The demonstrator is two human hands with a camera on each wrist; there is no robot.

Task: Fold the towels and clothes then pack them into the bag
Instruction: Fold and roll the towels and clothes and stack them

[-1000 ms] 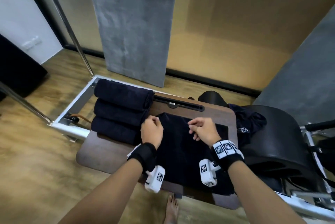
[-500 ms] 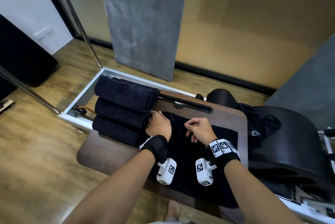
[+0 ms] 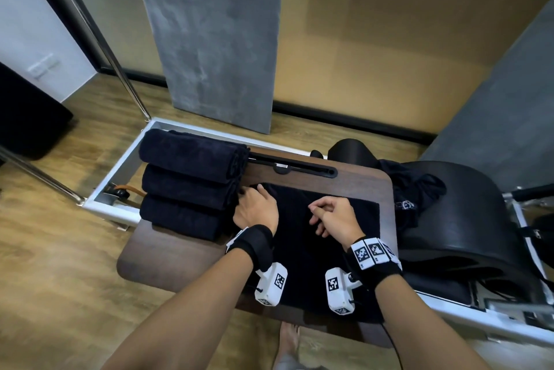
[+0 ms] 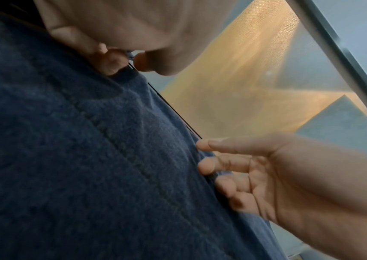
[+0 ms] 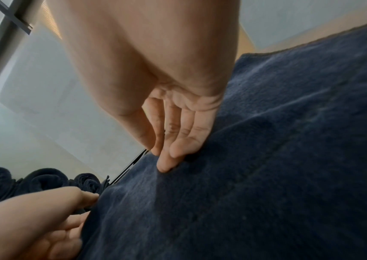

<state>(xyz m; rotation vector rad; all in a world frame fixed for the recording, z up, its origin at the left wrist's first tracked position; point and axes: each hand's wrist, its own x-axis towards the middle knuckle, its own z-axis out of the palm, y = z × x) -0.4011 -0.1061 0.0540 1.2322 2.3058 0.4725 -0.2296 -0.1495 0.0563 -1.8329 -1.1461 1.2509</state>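
A dark navy towel (image 3: 299, 252) lies flat on a wooden board (image 3: 168, 258). My left hand (image 3: 254, 209) is at the towel's far left corner, beside three folded navy towels (image 3: 192, 180). In the left wrist view its thumb and a finger pinch the towel (image 4: 89, 158) at its edge. My right hand (image 3: 331, 213) sits at the middle of the far edge with fingers curled. In the right wrist view its fingertips (image 5: 167, 161) and thumb pinch up a ridge of the towel (image 5: 278, 158). A crumpled dark garment (image 3: 416, 195) lies to the right.
The garment rests against a black padded barrel (image 3: 467, 219) at the right. A white metal frame (image 3: 120, 177) and slanted poles stand left of the board. A black object (image 3: 30, 117) sits on the wooden floor at far left. My bare foot (image 3: 289, 339) shows below the board.
Both hands stay at the towel's far edge. My left hand has slid slightly left toward the folded towels. The head view has tilted down a little.
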